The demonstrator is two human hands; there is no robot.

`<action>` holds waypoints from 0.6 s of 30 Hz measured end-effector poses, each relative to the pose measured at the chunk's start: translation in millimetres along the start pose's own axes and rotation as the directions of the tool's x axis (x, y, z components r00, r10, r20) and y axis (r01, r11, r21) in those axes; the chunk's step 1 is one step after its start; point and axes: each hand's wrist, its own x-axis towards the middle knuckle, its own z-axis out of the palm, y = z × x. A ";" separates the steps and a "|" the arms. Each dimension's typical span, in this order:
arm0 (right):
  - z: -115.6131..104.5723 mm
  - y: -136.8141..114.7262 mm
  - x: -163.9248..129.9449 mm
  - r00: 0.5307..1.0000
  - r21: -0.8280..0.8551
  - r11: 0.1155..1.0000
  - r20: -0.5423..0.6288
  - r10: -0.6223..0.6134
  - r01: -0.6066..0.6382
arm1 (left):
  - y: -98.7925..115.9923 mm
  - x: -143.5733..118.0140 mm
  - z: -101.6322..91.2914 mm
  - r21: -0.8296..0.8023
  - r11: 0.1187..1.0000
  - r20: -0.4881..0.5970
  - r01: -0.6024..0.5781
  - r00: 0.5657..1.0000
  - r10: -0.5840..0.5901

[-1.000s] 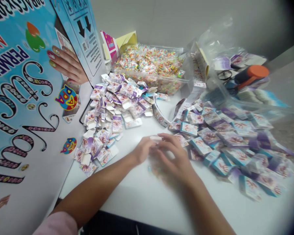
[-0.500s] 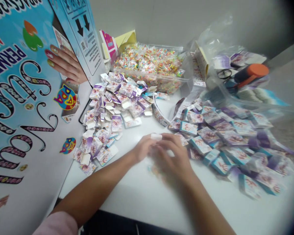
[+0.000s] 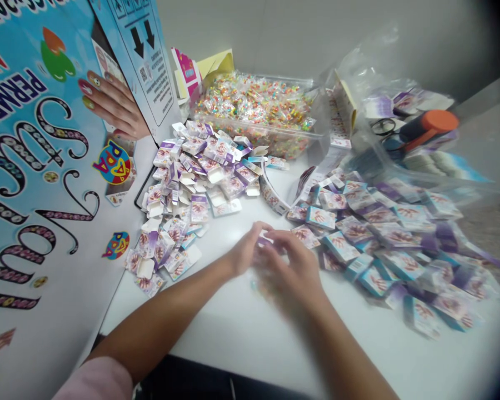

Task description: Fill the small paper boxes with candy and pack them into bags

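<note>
Both hands meet over the middle of the white table point(image 3: 233, 328). Between them is a small cardboard box point(image 3: 265, 241), white with purple, mostly covered by the fingers. My left hand point(image 3: 246, 250) is closed around its left side. My right hand point(image 3: 298, 264) has its fingers bent onto the box's top and right side. Something small and colourful point(image 3: 258, 289), blurred, shows below the right palm; it looks like a clear packet of candy, but I cannot be sure.
Small open boxes point(image 3: 200, 208) lie heaped on the left, and closed boxes point(image 3: 344, 247) are spread on the right. Behind stands a clear bin point(image 3: 250, 126) of candy packets. A large printed carton point(image 3: 66, 222) rises at the left. A bottle with an orange cap point(image 3: 439, 121) is in a plastic container.
My fingers have shifted on the small box, and its purple side now shows where a white flap was visible. Both arms stay in nearly the same place.
</note>
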 end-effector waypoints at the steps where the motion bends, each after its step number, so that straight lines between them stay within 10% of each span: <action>1: 1.8 0.9 -1.1 0.999 -0.007 0.999 -0.014 0.041 -0.041 | -0.1 -0.3 0.2 0.000 1.000 0.003 0.000 1.000 0.000; 18: 1.4 0.2 0.0 0.970 -0.068 0.968 0.017 -0.243 0.243 | 1.2 7.0 -1.9 -0.108 0.991 -0.069 0.072 0.994 -0.080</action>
